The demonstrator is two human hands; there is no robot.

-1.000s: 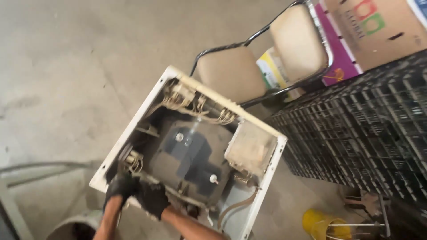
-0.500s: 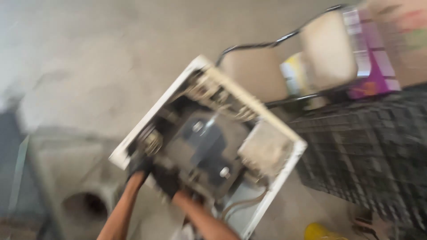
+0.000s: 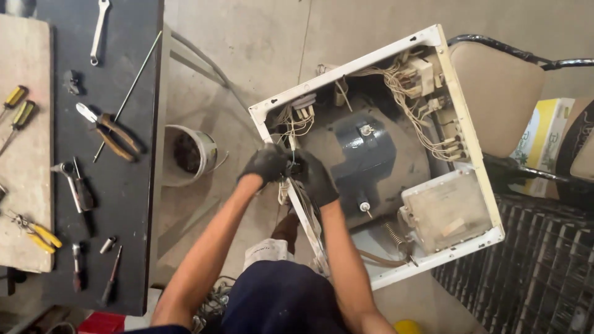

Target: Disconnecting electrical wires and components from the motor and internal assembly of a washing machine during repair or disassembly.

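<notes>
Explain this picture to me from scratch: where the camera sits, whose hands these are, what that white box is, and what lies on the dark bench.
The camera is worn on a person's head and looks down, so both arms belong to that person. There is no robot. The left hand and right hand wear black gloves and meet at the near edge of an opened white appliance casing. Their fingers are closed around a bundle of wires there; exactly what they pinch is hidden. Inside the casing sits a dark grey drum-shaped housing and a clear plastic box. On the dark workbench lie pliers, a wrench, yellow-handled screwdrivers and a thin rod. A small bucket stands on the floor, a padded chair behind.
</notes>
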